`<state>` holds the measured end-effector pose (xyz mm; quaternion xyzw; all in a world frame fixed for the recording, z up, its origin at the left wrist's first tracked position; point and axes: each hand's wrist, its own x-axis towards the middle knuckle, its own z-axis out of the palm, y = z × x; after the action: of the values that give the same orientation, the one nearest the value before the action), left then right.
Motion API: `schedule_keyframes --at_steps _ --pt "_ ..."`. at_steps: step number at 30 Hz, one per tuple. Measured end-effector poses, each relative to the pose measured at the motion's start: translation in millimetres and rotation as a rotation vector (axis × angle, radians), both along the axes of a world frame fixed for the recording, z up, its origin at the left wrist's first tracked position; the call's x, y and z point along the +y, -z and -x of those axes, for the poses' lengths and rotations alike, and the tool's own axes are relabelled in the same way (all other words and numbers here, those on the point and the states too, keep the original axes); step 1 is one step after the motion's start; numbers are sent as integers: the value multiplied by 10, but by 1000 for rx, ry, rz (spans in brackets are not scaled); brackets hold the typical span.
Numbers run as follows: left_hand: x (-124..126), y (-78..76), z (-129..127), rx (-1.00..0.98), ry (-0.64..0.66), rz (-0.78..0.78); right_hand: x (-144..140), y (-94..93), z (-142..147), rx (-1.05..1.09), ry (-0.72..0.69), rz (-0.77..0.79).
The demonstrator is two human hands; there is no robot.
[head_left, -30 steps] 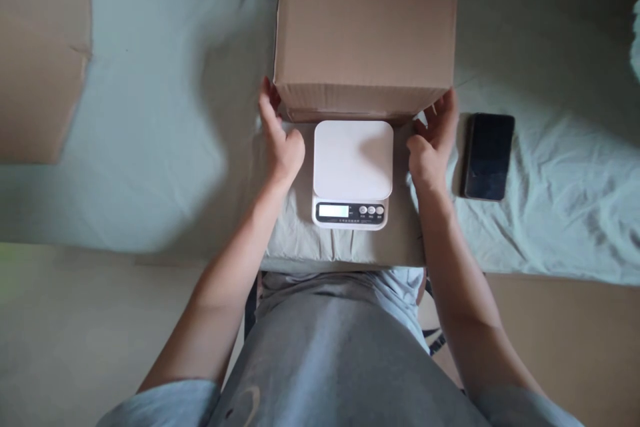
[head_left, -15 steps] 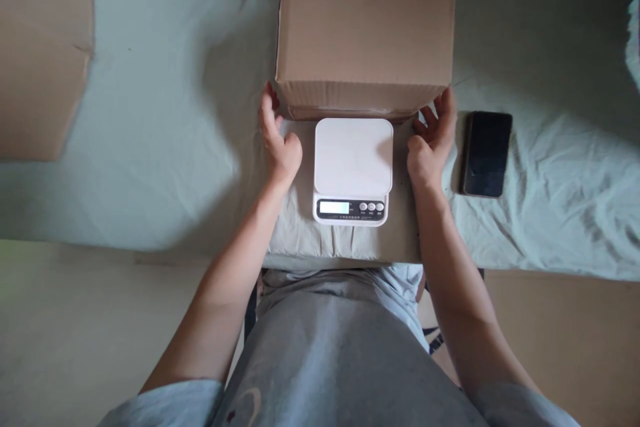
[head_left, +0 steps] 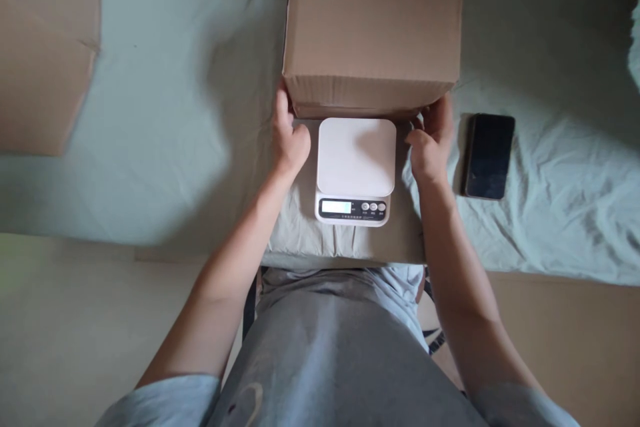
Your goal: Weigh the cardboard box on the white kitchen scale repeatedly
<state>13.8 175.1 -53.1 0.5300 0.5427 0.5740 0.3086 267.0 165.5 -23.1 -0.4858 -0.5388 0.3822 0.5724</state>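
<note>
Evidently, the left hand [head_left: 289,137] and right hand [head_left: 430,143] cupped the box [head_left: 373,33] at its lower corners; lifting evenly would have kept it level above the scale [head_left: 356,170].

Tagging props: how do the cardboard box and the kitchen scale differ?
The cardboard box is brown, plain and far bigger; the kitchen scale is white, flat, with a lit display and buttons. Left hand and right hand touch the box's lower corners; the scale sits untouched. Both are rectangular.
</note>
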Motion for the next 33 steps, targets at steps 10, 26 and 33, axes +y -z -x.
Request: schedule_keyframes --at_steps 10,26,33 --pt "-641 -920 -123 35 -3 -96 -560 -775 34 -10 122 -116" --pt "-1523 -628 -160 41 -25 -23 -1385 -321 132 57 107 -2" --pt "-1500 -465 -40 26 -19 60 -1328 -263 60 72 163 10"
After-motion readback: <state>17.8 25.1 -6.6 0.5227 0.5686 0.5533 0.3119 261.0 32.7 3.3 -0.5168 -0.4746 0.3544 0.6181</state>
